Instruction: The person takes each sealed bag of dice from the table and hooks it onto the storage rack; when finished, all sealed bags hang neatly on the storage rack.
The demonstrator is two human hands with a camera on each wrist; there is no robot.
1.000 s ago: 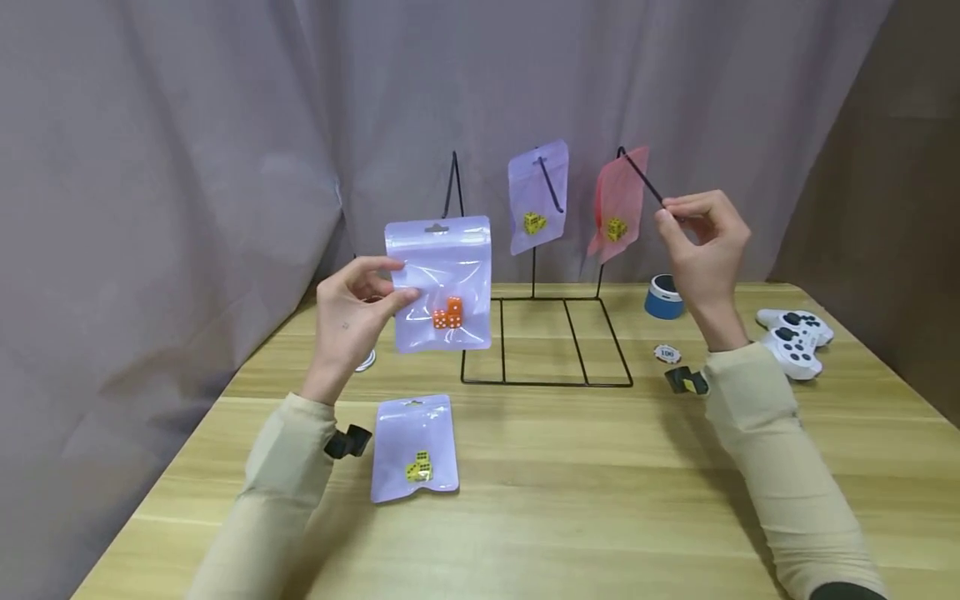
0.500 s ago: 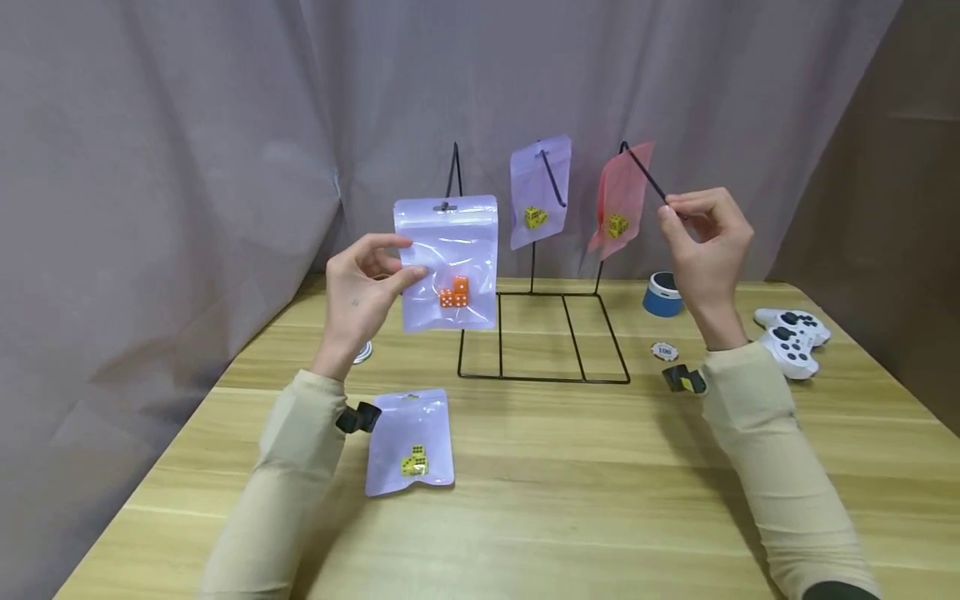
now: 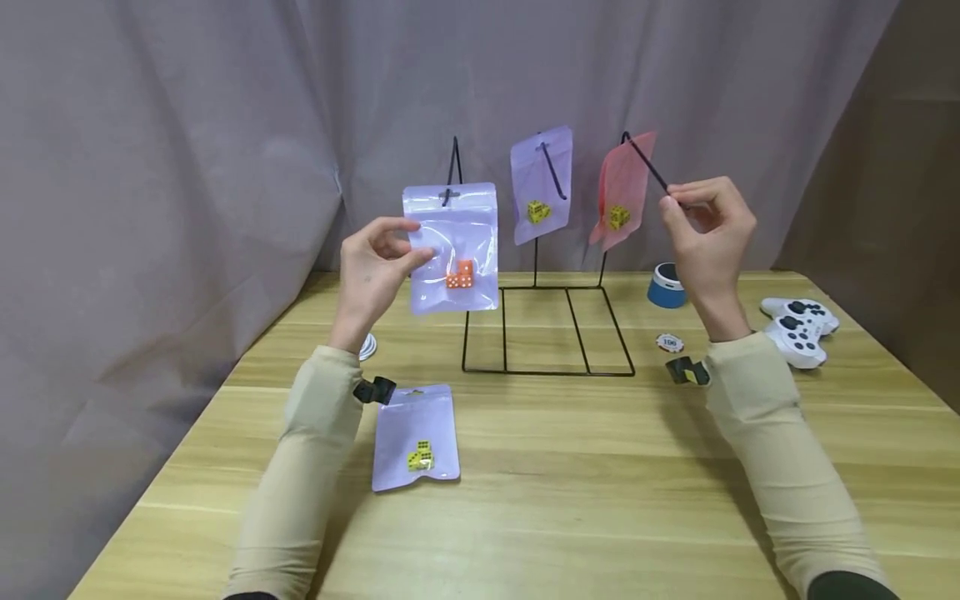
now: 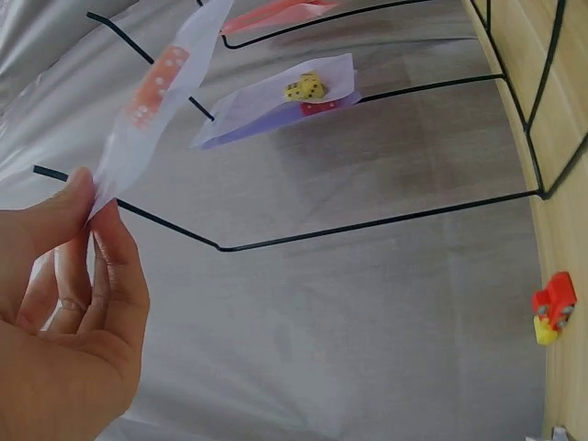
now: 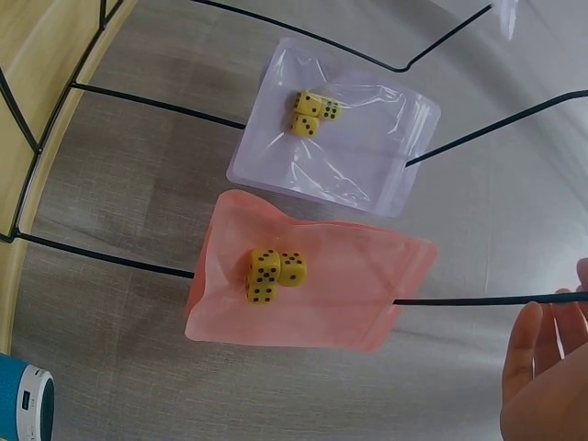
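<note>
Right, my left hand (image 3: 382,271) pinches the left edge of the purple bag of orange dice (image 3: 452,247), hanging long side upright, its punched hole right at the tip of the rack's left hook (image 3: 453,171), which slants up and away from me. My right hand (image 3: 708,237) pinches the tip of the right hook (image 3: 647,165) beyond the pink bag (image 3: 621,197). Since a second ago the bag has risen from lower down to hook level; my right hand has held steady. Another purple bag (image 3: 417,436) lies near the tabletop's front-left edge.
</note>
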